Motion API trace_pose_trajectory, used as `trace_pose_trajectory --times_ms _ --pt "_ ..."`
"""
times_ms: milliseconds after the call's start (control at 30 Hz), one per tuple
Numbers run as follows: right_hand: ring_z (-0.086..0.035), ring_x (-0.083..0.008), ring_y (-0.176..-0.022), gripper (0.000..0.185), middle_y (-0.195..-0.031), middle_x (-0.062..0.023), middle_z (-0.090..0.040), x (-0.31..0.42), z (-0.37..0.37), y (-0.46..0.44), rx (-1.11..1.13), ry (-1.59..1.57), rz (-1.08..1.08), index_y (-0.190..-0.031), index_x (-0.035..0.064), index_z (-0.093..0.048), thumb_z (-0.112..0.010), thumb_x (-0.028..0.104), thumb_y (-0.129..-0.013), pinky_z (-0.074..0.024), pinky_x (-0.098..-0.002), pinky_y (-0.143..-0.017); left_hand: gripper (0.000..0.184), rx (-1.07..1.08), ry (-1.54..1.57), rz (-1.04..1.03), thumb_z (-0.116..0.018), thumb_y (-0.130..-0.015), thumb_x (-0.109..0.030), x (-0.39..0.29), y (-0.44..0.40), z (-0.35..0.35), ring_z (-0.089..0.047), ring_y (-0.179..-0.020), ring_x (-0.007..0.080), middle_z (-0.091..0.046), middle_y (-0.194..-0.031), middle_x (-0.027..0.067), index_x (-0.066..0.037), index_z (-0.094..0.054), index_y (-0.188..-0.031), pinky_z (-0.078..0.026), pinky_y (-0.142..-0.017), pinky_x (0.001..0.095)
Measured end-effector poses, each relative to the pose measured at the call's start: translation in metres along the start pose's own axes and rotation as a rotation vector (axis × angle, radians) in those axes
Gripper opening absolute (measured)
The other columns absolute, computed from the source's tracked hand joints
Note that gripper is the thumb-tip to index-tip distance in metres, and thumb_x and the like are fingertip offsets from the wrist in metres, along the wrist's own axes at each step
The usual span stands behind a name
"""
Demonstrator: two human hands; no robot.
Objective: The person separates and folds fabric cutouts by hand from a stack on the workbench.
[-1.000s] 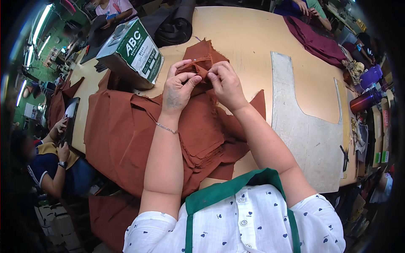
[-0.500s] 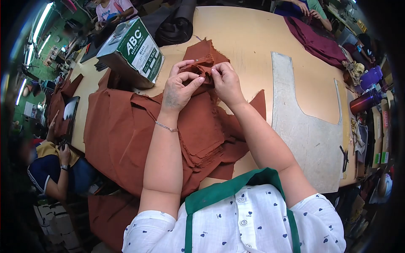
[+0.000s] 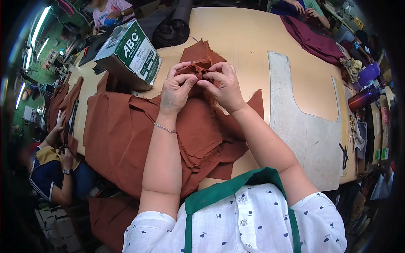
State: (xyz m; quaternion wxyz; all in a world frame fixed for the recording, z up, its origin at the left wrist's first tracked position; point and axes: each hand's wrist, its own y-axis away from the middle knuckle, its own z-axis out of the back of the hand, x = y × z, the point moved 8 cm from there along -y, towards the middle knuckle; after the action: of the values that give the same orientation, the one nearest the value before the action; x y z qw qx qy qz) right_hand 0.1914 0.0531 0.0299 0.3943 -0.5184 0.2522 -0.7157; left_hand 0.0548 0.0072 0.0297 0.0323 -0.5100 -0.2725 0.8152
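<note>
Rust-brown fabric (image 3: 122, 130) covers much of the table in front of me, with a stack of frayed-edged pieces in the middle. My left hand (image 3: 179, 86) pinches a gathered bit of this fabric between thumb and fingers at the stack's far end. Beside it, my right hand (image 3: 222, 84) has thumb and fingertips closed at the same gathered spot. The two sets of fingertips are only a little apart. Whether anything small sits between them is hidden in the folds. A fabric corner stands up just beyond my hands.
A green-and-white ABC rubber cement can (image 3: 131, 55) stands left of my hands. A grey cut-out pattern sheet (image 3: 295, 126) lies at right, with black snips (image 3: 344, 156) by it. Maroon cloth (image 3: 312, 40) and a dark roll (image 3: 171, 27) lie farther back. Co-workers sit around the table.
My right hand's fingers have shifted their pinch, the thumb now lower and nearer my left hand. A co-worker at the left has moved their hands along the brown cloth.
</note>
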Motion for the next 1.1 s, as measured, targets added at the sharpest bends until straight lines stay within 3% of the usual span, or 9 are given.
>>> trace_pose_trajectory --times_ms 233,533,767,833,967,1100 --pt "-0.048 -0.0271 -0.082 0.010 -0.086 -0.0089 -0.052 0.005 -0.002 0.003 -0.008 0.038 0.030 -0.075 0.0023 -0.062 -0.067 0.009 -0.068 -0.0416 -0.0345 -0.073 0.019 -0.002 -0.100 -0.010 -0.062 -0.080 -0.020 -0.003 -0.001 0.000 -0.050 -0.103 0.0186 -0.052 -0.112 0.0093 -0.002 -0.066 -0.083 -0.039 -0.087 0.0300" --pt "-0.049 -0.0268 -0.083 0.013 -0.086 -0.0107 -0.053 0.004 -0.001 0.002 -0.044 -0.133 -0.101 -0.071 0.0013 -0.061 -0.067 0.013 -0.070 -0.0419 -0.0349 -0.074 0.012 0.020 -0.092 -0.052 -0.063 -0.076 -0.013 -0.009 -0.001 -0.002 -0.050 -0.104 0.0207 -0.048 -0.115 0.0106 -0.003 -0.066 -0.082 -0.040 -0.087 0.0309" --pt "-0.047 -0.0265 -0.089 0.008 -0.094 -0.0090 -0.051 0.017 -0.005 0.002 0.042 0.116 0.077 -0.077 0.0029 -0.055 -0.060 0.009 -0.075 -0.0411 -0.0346 -0.076 0.007 -0.006 -0.175 -0.096 -0.065 -0.073 -0.009 -0.019 0.001 -0.004 -0.047 -0.108 0.0187 -0.048 -0.118 0.0105 -0.003 -0.065 -0.077 -0.036 -0.091 0.0309" --pt "-0.047 -0.0264 -0.092 0.007 -0.096 -0.0082 -0.050 0.017 -0.007 0.000 0.072 0.170 0.142 -0.078 0.0038 -0.054 -0.058 0.009 -0.076 -0.0408 -0.0346 -0.077 0.008 -0.054 -0.044 -0.040 -0.067 -0.072 -0.011 -0.011 0.000 0.004 -0.045 -0.110 0.0199 -0.045 -0.118 0.0113 -0.003 -0.066 -0.074 -0.035 -0.092 0.0320" --pt "-0.046 -0.0273 -0.093 0.010 -0.097 -0.0088 -0.050 -0.006 0.005 -0.005 0.064 0.180 0.048 -0.078 0.0037 -0.055 -0.061 0.011 -0.075 -0.0408 -0.0348 -0.078 0.007 -0.152 0.223 0.039 -0.067 -0.071 -0.012 0.010 0.000 0.022 -0.041 -0.114 0.0199 -0.043 -0.120 0.0123 -0.004 -0.066 -0.073 -0.034 -0.092 0.0321" --pt "-0.046 -0.0282 -0.094 0.014 -0.097 -0.0101 -0.050 0.014 0.013 -0.011 0.040 -0.024 0.062 -0.078 0.0047 -0.061 -0.067 0.014 -0.070 -0.0405 -0.0349 -0.080 0.008 -0.076 0.080 0.033 -0.067 -0.074 -0.012 0.000 0.000 0.011 -0.039 -0.115 0.0174 -0.041 -0.124 0.0098 -0.006 -0.068 -0.079 -0.031 -0.095 0.0297"
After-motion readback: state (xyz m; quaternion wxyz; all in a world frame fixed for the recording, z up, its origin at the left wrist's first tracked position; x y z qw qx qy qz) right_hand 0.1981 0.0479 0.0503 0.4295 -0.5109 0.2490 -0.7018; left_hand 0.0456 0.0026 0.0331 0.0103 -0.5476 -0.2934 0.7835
